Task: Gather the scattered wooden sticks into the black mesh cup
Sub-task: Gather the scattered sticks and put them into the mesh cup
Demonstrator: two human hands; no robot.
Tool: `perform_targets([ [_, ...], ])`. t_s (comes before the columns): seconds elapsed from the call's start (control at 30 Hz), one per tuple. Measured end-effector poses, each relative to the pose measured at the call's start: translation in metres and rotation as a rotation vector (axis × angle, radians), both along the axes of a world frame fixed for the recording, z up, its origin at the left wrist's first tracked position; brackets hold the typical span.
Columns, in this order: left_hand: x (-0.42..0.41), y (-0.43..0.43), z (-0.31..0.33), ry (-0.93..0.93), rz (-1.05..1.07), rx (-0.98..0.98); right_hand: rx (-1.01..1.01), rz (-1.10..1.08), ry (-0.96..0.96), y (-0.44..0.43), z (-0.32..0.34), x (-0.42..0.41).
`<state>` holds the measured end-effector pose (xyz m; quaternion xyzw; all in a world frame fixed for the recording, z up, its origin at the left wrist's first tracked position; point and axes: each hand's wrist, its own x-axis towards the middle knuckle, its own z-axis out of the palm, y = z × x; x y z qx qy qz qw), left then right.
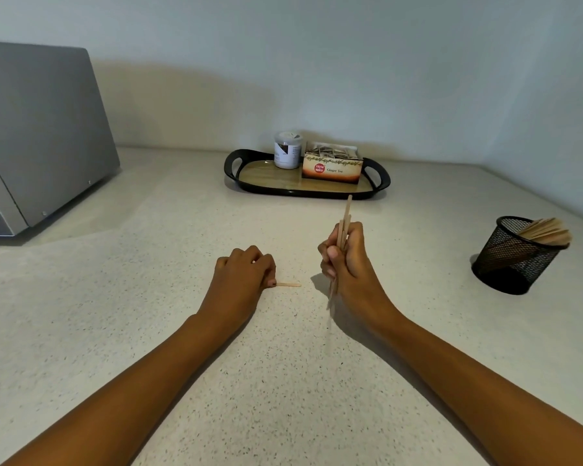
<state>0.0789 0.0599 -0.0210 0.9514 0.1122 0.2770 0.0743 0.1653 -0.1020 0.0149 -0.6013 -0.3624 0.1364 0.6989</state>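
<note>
1. Head view: the right hand is fisted around a bundle of sticks, whose lower ends blur below the fist.
2. Left hand is curled, its fingertips touching one end of a lone stick lying flat on the counter; whether it is pinched is hard to tell.
3. Black mesh cup stands well to the right, already holding sticks.
4. Behind, a tray carries a tea box and a jar; a grey appliance is cut off at the left.

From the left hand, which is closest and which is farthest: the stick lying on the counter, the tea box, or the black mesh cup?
From the left hand:
1. Stick lying on the counter, right at its fingertips.
2. Tea box, on the tray behind.
3. Black mesh cup, far off to the right.
</note>
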Motion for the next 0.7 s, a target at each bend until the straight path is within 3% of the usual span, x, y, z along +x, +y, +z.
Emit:
perform_targets([
  [0.23,-0.003,-0.004,-0.001,0.043,0.039,-0.018,0.11,-0.12,-0.19,-0.007,0.028,0.011],
  [0.6,-0.017,-0.036,0.024,-0.177,-0.101,-0.647,0.265,-0.148,-0.104,-0.018,0.03,-0.004],
  [0.7,-0.02,-0.066,0.035,-0.087,-0.245,-0.878,0.357,-0.137,-0.041,-0.015,0.04,-0.011],
])
